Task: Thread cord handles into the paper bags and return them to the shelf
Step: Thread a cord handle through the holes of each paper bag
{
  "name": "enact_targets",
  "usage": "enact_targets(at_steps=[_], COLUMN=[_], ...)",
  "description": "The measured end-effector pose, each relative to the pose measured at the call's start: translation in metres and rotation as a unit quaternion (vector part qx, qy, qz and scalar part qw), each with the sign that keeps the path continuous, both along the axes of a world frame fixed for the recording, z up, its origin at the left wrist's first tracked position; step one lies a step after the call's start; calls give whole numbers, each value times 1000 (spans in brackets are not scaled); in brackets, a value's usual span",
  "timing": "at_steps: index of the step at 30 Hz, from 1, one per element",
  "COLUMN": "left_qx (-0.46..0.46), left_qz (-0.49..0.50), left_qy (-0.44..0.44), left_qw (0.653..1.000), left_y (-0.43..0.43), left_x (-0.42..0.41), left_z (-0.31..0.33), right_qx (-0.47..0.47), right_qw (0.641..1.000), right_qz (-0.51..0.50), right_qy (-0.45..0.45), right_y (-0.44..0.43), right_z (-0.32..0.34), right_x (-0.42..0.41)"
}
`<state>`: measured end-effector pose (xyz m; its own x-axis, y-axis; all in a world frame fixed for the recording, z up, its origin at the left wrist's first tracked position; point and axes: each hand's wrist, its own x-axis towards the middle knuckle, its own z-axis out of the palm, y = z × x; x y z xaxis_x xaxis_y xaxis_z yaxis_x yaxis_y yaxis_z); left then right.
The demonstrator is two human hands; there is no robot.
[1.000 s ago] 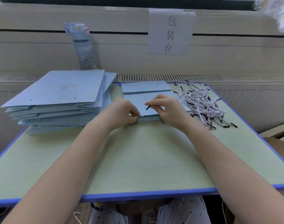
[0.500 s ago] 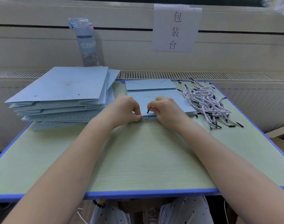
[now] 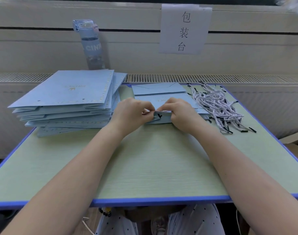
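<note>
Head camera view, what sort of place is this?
Probably a packing station: a wall sign reading 包装台, packing table, a stack of flat blue paper bags and a pile of cord handles on a green desk.

I see a pale green, blue-rimmed table (image 3: pixel 153 167). Along its far edge runs a slatted vent (image 3: pixel 161 78) below beige wall panels (image 3: pixel 43 53) bearing a paper sign (image 3: pixel 184 29).

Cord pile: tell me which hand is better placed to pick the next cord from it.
Probably right. The cord pile lies on the table's right side, close beside the right hand; the left hand is across the bag, beside the stack of bags. Both pinch the bag's near edge.
</note>
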<state>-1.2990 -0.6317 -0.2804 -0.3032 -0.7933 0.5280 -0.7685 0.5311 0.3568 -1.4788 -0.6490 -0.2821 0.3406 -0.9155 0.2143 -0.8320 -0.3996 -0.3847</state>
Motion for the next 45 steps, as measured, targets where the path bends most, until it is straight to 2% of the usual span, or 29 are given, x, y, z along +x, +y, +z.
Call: enact_targets(at_steps=[4,6,8,10,14,21,24,32,39,45], left_qx=[-9,-24,-36,-38,-25,18,46,41,42,41], left_qz=[-4,5,26,46,53,19,6,-2,-19,5], left_qy=[23,58,112,171,223,153,153,194,201,205], left_qw=[1000,998,993,983,973,988,987,980,978,978], left_y=[1,0,-2,-3,-3,-3,-4,-2,-1,-7], left_x=[-3,-2,0,1,0,-2,-1,0,-3,3], left_z=[-1,1,2,5,8,6,7,7,5,2], right_qx=[-32,-158,-299,-361,-316,-219,-201,-123,-110,-170], right_qw=[999,986,948,923,940,965,968,964,965,974], right_qz=[8,9,5,13,12,-13,-15,-33,-41,-14], right_qy=[-7,-51,-104,-132,-130,-145,-153,-235,-234,-151], right_y=[-1,0,2,3,6,11,13,18,15,10], right_z=[-3,-1,2,3,-3,-9,-9,-4,-3,-1], right_x=[-2,-2,-5,-5,7,16,18,18,16,6])
